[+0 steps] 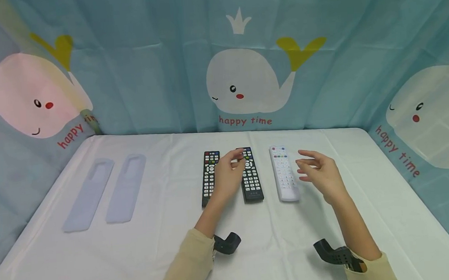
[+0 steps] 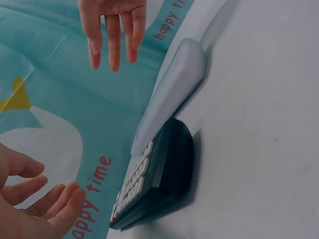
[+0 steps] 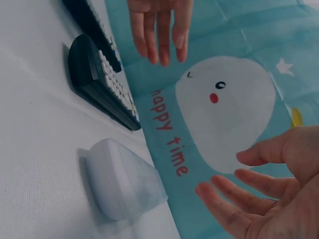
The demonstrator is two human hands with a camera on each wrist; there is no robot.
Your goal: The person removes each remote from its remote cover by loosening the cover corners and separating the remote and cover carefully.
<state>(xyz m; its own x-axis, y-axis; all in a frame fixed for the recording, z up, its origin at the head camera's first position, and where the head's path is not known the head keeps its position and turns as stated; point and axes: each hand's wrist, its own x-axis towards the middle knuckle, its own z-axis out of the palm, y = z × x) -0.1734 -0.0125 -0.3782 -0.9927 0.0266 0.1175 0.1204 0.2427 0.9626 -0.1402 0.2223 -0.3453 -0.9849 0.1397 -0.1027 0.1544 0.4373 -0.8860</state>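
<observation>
Three remote controls lie side by side on the white table. In the head view, a black remote (image 1: 207,181) is at the left, a second black remote (image 1: 251,182) in the middle, and a white remote (image 1: 284,177) at the right. My left hand (image 1: 229,172) hovers over the gap between the black ones, fingers loosely bent and holding nothing. My right hand (image 1: 322,174) hangs in the air just right of the white remote, fingers spread and bare. In the right wrist view the white remote (image 3: 122,179) looks wrapped in a translucent cover.
Two translucent remote sleeves (image 1: 90,194) (image 1: 127,189) lie flat at the table's left. A blue curtain (image 1: 145,84) with printed whales stands along the table's back and sides. Each wrist wears a black camera mount (image 1: 226,244).
</observation>
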